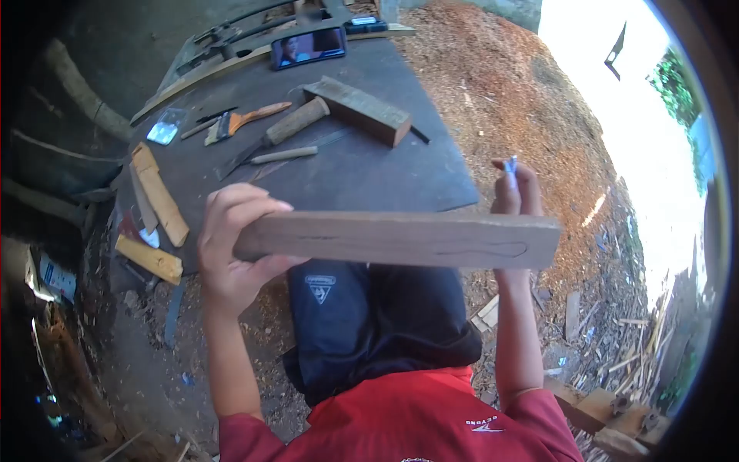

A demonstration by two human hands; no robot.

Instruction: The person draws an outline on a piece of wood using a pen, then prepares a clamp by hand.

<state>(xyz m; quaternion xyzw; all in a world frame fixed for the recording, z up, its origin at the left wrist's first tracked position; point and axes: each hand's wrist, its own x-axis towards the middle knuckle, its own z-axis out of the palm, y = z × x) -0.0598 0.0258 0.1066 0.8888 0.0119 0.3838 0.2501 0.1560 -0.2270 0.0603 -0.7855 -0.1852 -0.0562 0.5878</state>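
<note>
1. A flat brown wooden plank (400, 239) with a pencilled outline is held level above the dark surface (369, 169).
2. Left hand (235, 246) is clamped on the plank's end.
3. Right hand (516, 189) is closed on a small blue-white marker (510, 165), behind the far end.
4. Plank is judged stiff, light, rough-faced; best gripped at the ends.

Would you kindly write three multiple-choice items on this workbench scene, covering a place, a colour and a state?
1. Where is the phone? A far end of the bench; B on the ground; C in a hand.
2. What colour is the person's shirt? A blue; B red; C white.
3. How is the plank held? A lying on the bench; B gripped by the left hand, raised; C leaning on a wall.

Answers: 1 A, it lies beyond the tools; 2 B, red cloth shows below; 3 B, fingers wrap its end while the right hand holds a small pale object.
</note>
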